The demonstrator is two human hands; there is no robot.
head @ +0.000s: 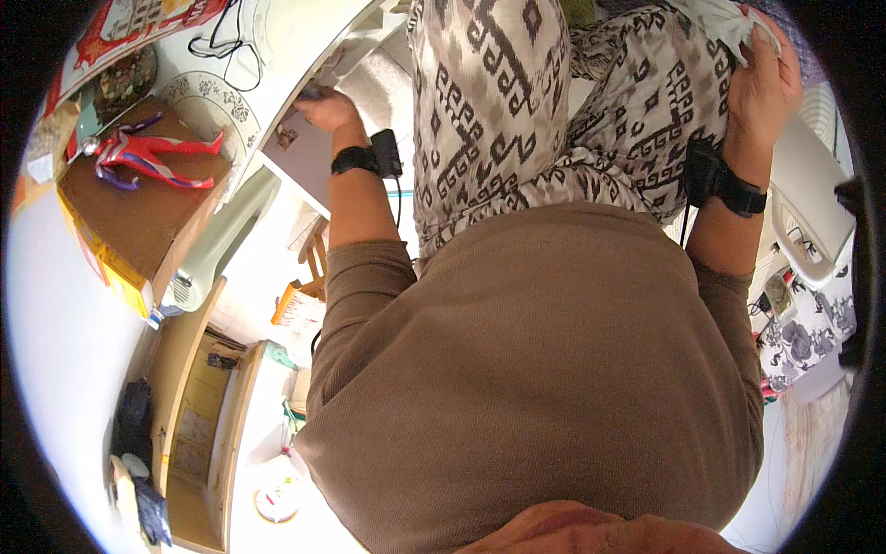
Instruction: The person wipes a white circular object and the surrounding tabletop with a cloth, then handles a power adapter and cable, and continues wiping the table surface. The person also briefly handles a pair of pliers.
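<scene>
My right hand (765,93), at the upper right, grips a crumpled thin white cloth or tissue (723,24) between thumb and fingers. It is beside my right knee, in patterned trousers (491,124). To the left, my left hand (331,111) reaches past the edge of a white table (277,41). A small dark thing (315,91) shows at its fingertips; whether the hand holds it or only touches it I cannot tell. Just below that hand is a greyish flat panel (301,152) with a pale edge. Both wrists wear black straps with small devices (387,152).
On the table are a brown cardboard box (152,208) with a red toy figure (163,152) lying on it, a patterned plate (221,104) and a looped black cord (232,48). An open wooden drawer or cabinet (197,429) stands lower left. A white plastic chair (810,201) is at right.
</scene>
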